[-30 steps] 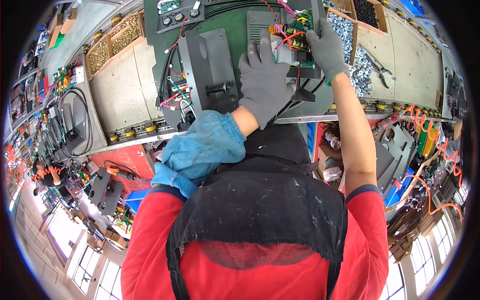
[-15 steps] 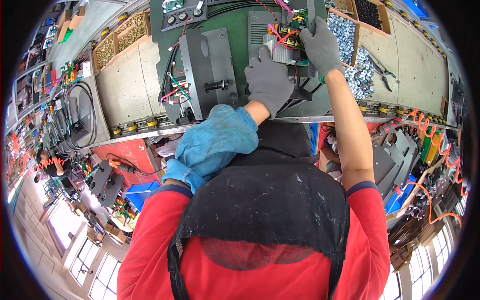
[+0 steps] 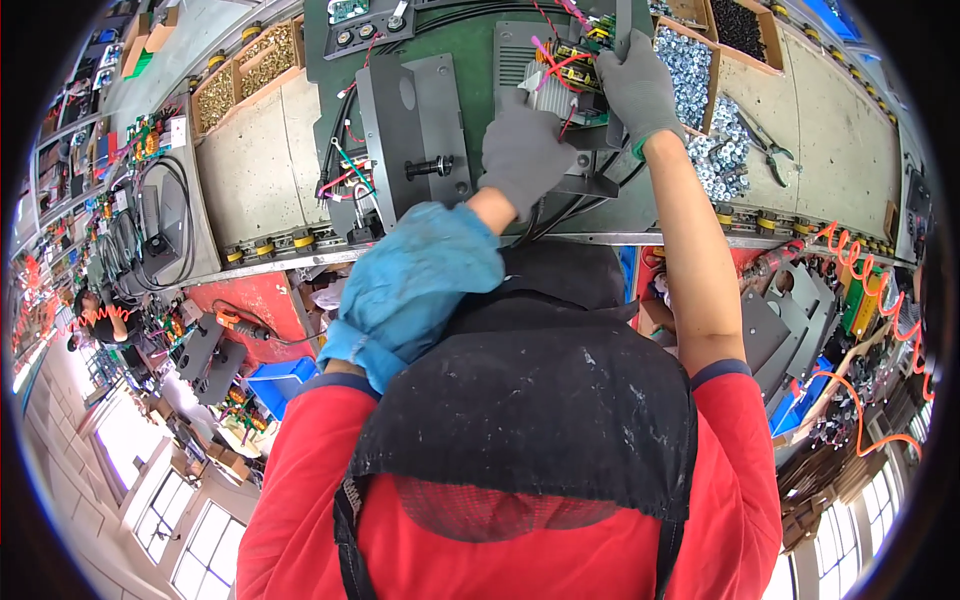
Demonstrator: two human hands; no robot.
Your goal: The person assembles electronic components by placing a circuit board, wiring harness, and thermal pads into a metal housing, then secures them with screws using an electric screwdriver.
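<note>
Pressing my grey-gloved left hand (image 3: 520, 150) flat on the ribbed silver metal heat-sink block (image 3: 545, 92), fingers spread, nothing clasped | my grey-gloved right hand (image 3: 637, 88) wrapped around a slim dark upright tool (image 3: 622, 25) just right of that block | block sits mid-green mat (image 3: 470, 40), red-wired circuit board (image 3: 580, 60) touching it | loose silver nuts (image 3: 725, 150) further right.

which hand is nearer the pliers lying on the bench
Right. The right hand is up on the wired circuit board, just left of the pliers; the left hand rests lower on the metal unit, further left.
</note>
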